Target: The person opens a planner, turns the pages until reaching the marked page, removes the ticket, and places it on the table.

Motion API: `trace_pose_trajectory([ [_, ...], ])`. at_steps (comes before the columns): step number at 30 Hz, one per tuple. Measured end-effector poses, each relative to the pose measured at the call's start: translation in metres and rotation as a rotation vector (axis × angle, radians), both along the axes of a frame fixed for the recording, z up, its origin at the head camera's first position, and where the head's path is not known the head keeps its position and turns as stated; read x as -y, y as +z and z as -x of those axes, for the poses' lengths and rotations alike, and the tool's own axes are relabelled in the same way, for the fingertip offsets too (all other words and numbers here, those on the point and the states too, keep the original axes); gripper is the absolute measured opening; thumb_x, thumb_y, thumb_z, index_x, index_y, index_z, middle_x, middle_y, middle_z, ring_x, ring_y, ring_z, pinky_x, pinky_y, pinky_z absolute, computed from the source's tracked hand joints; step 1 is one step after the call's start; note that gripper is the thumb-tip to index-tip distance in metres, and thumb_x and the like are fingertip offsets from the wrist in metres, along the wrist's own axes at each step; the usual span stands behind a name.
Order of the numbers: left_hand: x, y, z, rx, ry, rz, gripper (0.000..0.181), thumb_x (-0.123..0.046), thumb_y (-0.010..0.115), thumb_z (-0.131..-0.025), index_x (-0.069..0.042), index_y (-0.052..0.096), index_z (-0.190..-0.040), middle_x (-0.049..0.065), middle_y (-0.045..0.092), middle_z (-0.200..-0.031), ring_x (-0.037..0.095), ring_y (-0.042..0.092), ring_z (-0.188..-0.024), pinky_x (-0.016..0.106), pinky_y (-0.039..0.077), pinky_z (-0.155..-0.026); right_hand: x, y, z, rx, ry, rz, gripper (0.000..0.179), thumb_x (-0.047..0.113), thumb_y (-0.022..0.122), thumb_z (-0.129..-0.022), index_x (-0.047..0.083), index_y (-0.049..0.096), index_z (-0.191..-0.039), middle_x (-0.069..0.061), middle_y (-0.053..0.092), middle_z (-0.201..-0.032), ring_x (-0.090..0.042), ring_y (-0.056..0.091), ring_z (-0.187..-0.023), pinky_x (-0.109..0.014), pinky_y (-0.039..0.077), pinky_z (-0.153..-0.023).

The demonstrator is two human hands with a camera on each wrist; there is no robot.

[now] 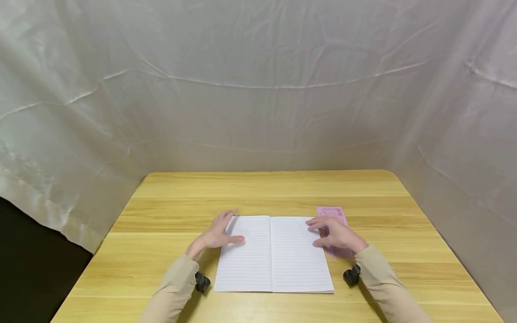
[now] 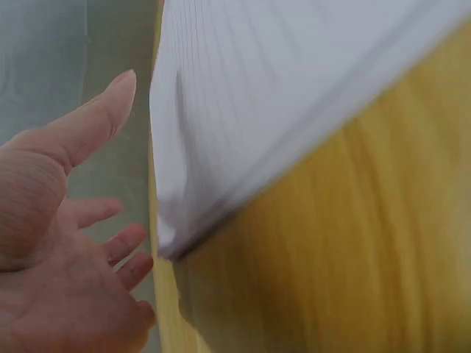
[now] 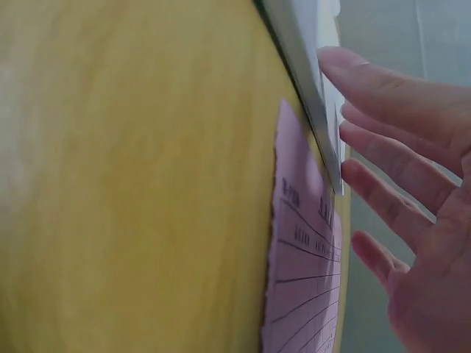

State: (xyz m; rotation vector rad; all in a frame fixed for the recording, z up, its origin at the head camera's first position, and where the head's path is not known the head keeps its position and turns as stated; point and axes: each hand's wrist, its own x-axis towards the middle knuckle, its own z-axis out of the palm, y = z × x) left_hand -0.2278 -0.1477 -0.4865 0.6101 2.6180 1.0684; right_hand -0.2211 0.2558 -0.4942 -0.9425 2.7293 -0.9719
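An open lined notebook (image 1: 250, 264) lies flat on the wooden table, its blank ruled pages facing up. My left hand (image 1: 220, 233) is at the notebook's upper left edge, thumb stretched over the page and fingers spread. In the left wrist view the left hand (image 2: 66, 220) has nothing between thumb and fingers, beside the page corner. Over the upper right edge is my right hand (image 1: 335, 233), fingers slightly bent and apart. Partly beneath that hand and beside the notebook lies a pink printed slip (image 1: 332, 211); the right wrist view shows ruled lines on the slip (image 3: 305, 272).
The wooden table (image 1: 258, 193) extends around the notebook on every side. Pale grey fabric (image 1: 258, 112) hangs behind and at both sides. A small black camera sits on each wrist, such as the right wrist camera (image 1: 352, 275).
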Motion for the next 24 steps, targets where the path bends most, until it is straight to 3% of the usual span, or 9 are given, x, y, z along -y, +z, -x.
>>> trace_pose_trajectory([
  [6, 0.009, -0.003, 0.011, -0.005, 0.049, -0.032, 0.089, -0.028, 0.08, -0.086, 0.004, 0.031, -0.154, 0.028, 0.039, -0.153, 0.048, 0.028, -0.142, 0.07, 0.028, -0.116, 0.0, -0.001, 0.001, 0.001, 0.001, -0.019, 0.043, 0.015, 0.084, -0.079, -0.003, 0.072, -0.117, -0.021, 0.067, -0.131, -0.038, 0.065, -0.114, -0.039, 0.056, -0.093],
  [14, 0.012, -0.003, 0.018, -0.028, 0.068, 0.018, 0.074, -0.028, 0.08, -0.087, 0.004, 0.047, -0.144, 0.026, 0.051, -0.144, 0.045, 0.038, -0.133, 0.065, 0.036, -0.111, 0.002, 0.001, 0.0, 0.077, -0.037, -0.002, 0.045, 0.014, 0.084, -0.079, -0.002, 0.071, -0.12, -0.022, 0.066, -0.133, -0.044, 0.058, -0.127, -0.056, 0.047, -0.106],
  [20, 0.011, 0.001, 0.027, -0.017, 0.059, 0.013, 0.068, -0.024, 0.079, -0.088, 0.008, 0.05, -0.141, 0.027, 0.057, -0.139, 0.044, 0.046, -0.13, 0.061, 0.038, -0.112, 0.002, 0.002, 0.0, 0.115, -0.083, -0.03, 0.047, 0.017, 0.083, -0.08, 0.0, 0.071, -0.122, -0.023, 0.063, -0.138, -0.041, 0.058, -0.128, -0.054, 0.049, -0.105],
  [24, 0.011, 0.004, 0.035, -0.027, 0.003, 0.025, 0.061, -0.021, 0.077, -0.089, 0.011, 0.054, -0.136, 0.027, 0.06, -0.135, 0.04, 0.054, -0.123, 0.057, 0.045, -0.108, 0.002, 0.002, 0.0, 0.137, -0.097, -0.031, 0.047, 0.018, 0.083, -0.081, 0.001, 0.07, -0.123, -0.024, 0.061, -0.14, -0.035, 0.064, -0.117, -0.051, 0.052, -0.102],
])
